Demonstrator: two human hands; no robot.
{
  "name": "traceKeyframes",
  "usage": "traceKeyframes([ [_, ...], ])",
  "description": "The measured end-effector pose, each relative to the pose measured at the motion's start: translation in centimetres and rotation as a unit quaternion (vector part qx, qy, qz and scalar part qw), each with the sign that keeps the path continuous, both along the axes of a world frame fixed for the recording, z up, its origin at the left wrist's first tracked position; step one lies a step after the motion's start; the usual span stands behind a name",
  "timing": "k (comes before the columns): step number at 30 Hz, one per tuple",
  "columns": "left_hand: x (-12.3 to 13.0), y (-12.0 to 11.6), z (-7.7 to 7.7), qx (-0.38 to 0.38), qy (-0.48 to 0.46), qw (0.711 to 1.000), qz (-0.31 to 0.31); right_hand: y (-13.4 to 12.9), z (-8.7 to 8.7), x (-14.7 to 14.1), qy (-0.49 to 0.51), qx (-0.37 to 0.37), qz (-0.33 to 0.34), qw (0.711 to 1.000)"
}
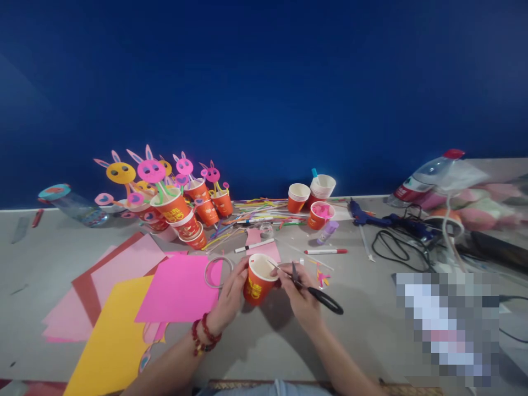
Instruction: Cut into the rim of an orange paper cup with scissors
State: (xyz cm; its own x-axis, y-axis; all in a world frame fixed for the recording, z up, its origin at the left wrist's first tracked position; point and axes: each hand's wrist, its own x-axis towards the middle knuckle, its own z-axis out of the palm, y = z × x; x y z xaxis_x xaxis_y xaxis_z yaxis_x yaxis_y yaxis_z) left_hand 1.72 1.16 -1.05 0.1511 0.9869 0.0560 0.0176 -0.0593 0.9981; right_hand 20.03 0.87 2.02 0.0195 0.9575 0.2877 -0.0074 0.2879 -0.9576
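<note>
My left hand [231,290] is closed around the left side of a red paper cup [256,294] with yellow lettering. The cup is tilted a little, its white inside facing me. In my right hand [303,297] is a pair of scissors [324,300] with black handles. The tips of the blades reach over the cup's right rim, and my right fingers are close against that side. A small reddish mark shows inside the cup near the rim. Behind the cup lie a pink paper scrap [270,252] and a black-and-white marker [254,246].
Finished cups with paper rabbit faces [152,171] stand at the back left. Coloured paper sheets [177,289] and a tape ring [218,273] lie on the left. Cup stacks [298,197], a glue stick [328,233], a red marker [325,251] and a blue glue gun [367,214] are farther right.
</note>
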Motion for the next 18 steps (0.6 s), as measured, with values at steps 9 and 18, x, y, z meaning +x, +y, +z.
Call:
traceKeyframes([
  [9,0.4,-0.6,-0.3,0.030,-0.026,0.999,-0.012,-0.3,0.2,-0.2,-0.015,0.030,0.015,0.999],
  [18,1.1,-0.6,-1.4,-0.077,-0.172,0.982,-0.009,0.5,-0.3,-0.3,0.066,-0.048,-0.006,0.997],
])
